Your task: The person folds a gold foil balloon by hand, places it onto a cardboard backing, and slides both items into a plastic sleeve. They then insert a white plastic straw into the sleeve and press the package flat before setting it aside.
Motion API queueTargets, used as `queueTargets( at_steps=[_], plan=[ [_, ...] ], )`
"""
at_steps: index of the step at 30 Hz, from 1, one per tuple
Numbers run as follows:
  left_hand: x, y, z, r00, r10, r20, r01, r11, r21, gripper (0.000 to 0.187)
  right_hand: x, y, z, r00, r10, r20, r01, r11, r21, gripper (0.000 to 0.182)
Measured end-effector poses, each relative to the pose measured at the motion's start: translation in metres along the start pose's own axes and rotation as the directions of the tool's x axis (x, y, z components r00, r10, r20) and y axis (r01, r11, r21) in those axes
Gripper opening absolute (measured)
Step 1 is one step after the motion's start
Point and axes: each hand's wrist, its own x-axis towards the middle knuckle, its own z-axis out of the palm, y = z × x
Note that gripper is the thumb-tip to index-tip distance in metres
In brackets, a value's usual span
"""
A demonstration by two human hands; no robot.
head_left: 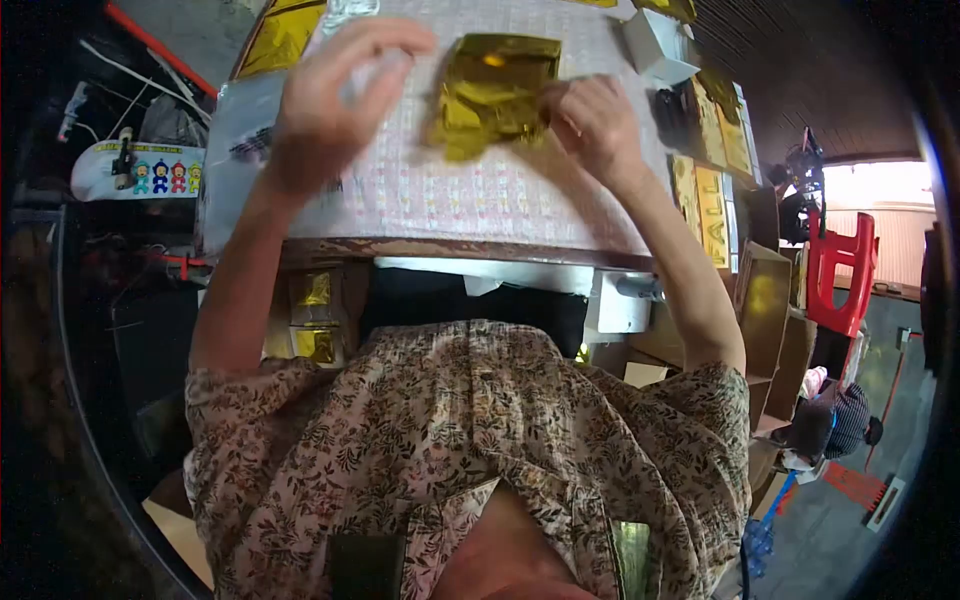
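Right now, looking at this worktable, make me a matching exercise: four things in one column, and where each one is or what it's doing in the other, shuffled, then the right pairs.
Things:
1. right hand
2. left hand
3. red chair
4. white box

Places or states:
A. stands off the table at the far right
B. grips the edge of the gold foil bag
C. raised with fingers spread, holding nothing
D. sits on the table beyond the right hand

Pairs: 1-B, 2-C, 3-A, 4-D
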Motion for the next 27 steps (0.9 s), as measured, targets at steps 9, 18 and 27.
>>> queueTargets(
  at_steps=[9,18,27],
  plan=[
    [-0.031,0.207,0.011,0.962,0.268,0.045,-0.186,0.771,-0.608,0.013,-0.07,-0.007,0.029,0.988,-0.119,0.103,0.118,0.993,0.016,0.032],
    [0.028,0.067,0.046,0.9,0.337,0.277,-0.213,0.894,-0.394,0.032,-0.084,0.009,0.025,0.985,-0.133,0.112,0.122,0.987,0.103,0.03],
    [0.081,-0.102,0.159,0.784,0.367,0.501,-0.35,0.928,-0.13,0.041,-0.082,0.009,0.021,0.99,-0.087,0.108,0.066,0.98,0.189,0.024]
  ],
)
